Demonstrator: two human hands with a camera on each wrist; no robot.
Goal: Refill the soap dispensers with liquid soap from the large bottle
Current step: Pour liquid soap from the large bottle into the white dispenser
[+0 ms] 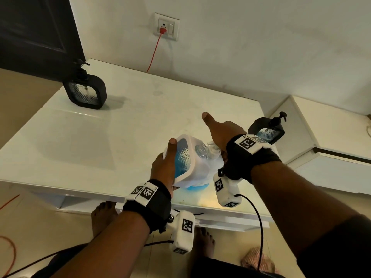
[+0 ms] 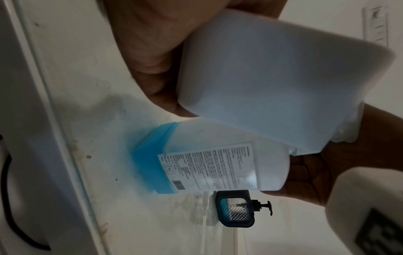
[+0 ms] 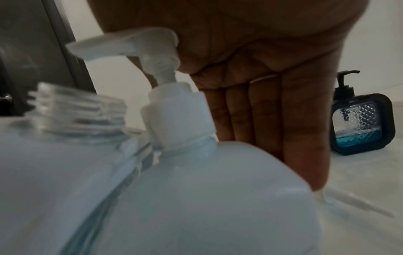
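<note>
White soap dispenser [image 1: 185, 161], pump off and clear threaded neck [image 3: 78, 112] bare, held tilted over the near edge of the tabletop [image 1: 120, 121] in the left hand [image 1: 163, 167], fingers wrapped round it. Large bottle [image 2: 209, 163] just beside it, neck and pump [image 3: 172, 103] close to the open neck; right hand [image 1: 220, 133] on the pump head, index finger straight, grip hidden, cannot tell. Seemingly mid-refill. Next: spout over the opening, soap in without dribbling. Two black dispensers [image 1: 85, 91] [image 1: 267, 131] waiting, capped

table [image 1: 84, 137] | dispenser [image 1: 85, 93] on far left corner; dispenser [image 1: 267, 131] at right edge; large bottle [image 2: 209, 165] near front edge
</note>
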